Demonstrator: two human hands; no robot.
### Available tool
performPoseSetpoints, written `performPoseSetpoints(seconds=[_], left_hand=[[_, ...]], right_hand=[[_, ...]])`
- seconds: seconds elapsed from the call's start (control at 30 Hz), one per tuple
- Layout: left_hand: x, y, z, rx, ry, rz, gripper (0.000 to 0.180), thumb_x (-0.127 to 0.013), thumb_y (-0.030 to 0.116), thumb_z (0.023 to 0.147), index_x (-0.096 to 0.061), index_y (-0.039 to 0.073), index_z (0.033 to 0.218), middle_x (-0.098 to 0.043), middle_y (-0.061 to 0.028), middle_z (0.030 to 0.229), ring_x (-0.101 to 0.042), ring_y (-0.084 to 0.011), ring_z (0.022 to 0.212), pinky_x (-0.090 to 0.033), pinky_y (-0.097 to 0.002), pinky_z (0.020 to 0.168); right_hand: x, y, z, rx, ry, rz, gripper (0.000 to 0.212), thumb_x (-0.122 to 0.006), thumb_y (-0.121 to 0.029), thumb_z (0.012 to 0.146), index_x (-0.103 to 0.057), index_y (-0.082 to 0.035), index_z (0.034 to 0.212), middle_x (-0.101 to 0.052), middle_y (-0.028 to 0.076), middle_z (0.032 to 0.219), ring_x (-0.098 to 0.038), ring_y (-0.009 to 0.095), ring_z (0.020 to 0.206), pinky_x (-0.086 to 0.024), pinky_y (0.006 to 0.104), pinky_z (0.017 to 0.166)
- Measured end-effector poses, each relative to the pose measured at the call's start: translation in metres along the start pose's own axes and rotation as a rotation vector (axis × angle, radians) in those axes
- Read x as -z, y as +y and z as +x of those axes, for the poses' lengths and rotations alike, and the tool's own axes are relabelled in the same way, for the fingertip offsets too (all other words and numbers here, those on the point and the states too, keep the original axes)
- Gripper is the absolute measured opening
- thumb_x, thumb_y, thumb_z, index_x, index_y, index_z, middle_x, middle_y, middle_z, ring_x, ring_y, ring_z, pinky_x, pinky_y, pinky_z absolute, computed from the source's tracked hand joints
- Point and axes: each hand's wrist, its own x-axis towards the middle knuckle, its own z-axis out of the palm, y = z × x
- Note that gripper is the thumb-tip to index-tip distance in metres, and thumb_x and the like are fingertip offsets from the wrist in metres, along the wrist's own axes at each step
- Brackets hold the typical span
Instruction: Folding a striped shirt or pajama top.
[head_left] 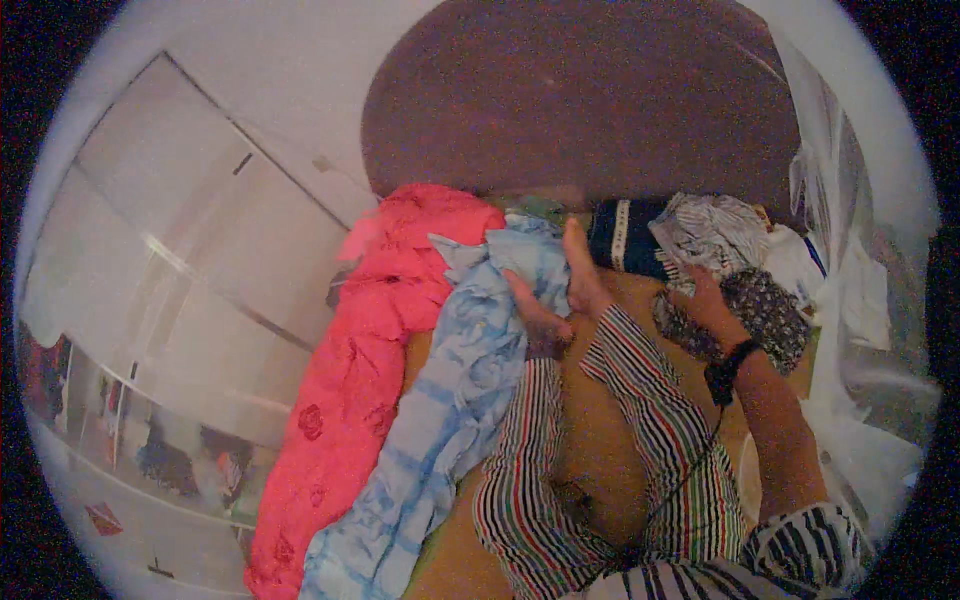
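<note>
From where I stand, a pale wardrobe [200,225] with slim dark handles [243,163] spans the left; a broad brown surface [580,100] lies ahead beside a white wall [290,65]; translucent sheeting [833,175] hangs at right

Dim light; grainy, soft detail; edges bent, corners dark; glare on cabinet [190,225]

One right hand [708,300], one black wristband [742,351] just behind it, one dark patterned garment [775,318] about it; beyond it one striped garment [715,232], one navy cloth [637,242]; farther left two bare feet [582,272], two long cloths [345,400]; to its right, dimly seen, perhaps one white garment [794,257]
</note>
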Motion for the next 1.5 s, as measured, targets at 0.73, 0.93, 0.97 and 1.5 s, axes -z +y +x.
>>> performPoseSetpoints(seconds=[0.73,0.93,0.97,1.5], left_hand=[[0.232,-0.04,-0.26,0.647,0.637,0.754,0.051,-0.049,0.041,0.088,-0.049,0.0,0.118,-0.055,-0.0142,0.112,-0.055,-0.0246,0.097,-0.044,-0.0352,0.081],[0.265,-0.008,-0.318,0.573,0.639,0.892,0.046,-0.051,0.037,0.088,-0.053,0.0,0.115,-0.059,-0.0148,0.107,-0.058,-0.0242,0.092,-0.047,-0.0349,0.077],[0.268,0.001,-0.323,0.496,0.629,0.913,0.045,-0.052,0.036,0.088,-0.053,0.0,0.114,-0.059,-0.0149,0.107,-0.059,-0.0241,0.091,-0.047,-0.0348,0.076],[0.016,-0.046,-0.149,0.247,-0.278,0.392,0.055,-0.044,0.04,0.091,-0.038,-0.001,0.128,-0.051,-0.0154,0.122,-0.052,-0.0303,0.108,-0.042,-0.0427,0.094]], right_hand=[[0.035,0.027,0.011,-0.301,0.162,0.421,0.048,-0.066,-0.009,0.07,-0.051,0.001,0.115,-0.058,0.013,0.11,-0.054,0.023,0.103,-0.044,0.0353,0.084],[0.1,-0.054,0.017,-0.018,0.081,1.04,0.045,-0.064,-0.004,0.074,-0.05,-0.001,0.116,-0.057,0.008,0.111,-0.056,0.02,0.099,-0.045,0.0318,0.085],[0.122,-0.094,0.007,0.014,0.019,1.166,0.045,-0.064,-0.004,0.074,-0.05,-0.002,0.116,-0.057,0.008,0.111,-0.056,0.019,0.099,-0.046,0.0314,0.084],[0.082,-0.185,-0.236,0.524,-0.946,0.718,0.04,-0.069,-0.013,0.068,-0.05,0.0,0.1,-0.057,0.014,0.092,-0.056,0.025,0.089,-0.044,0.0359,0.077]])
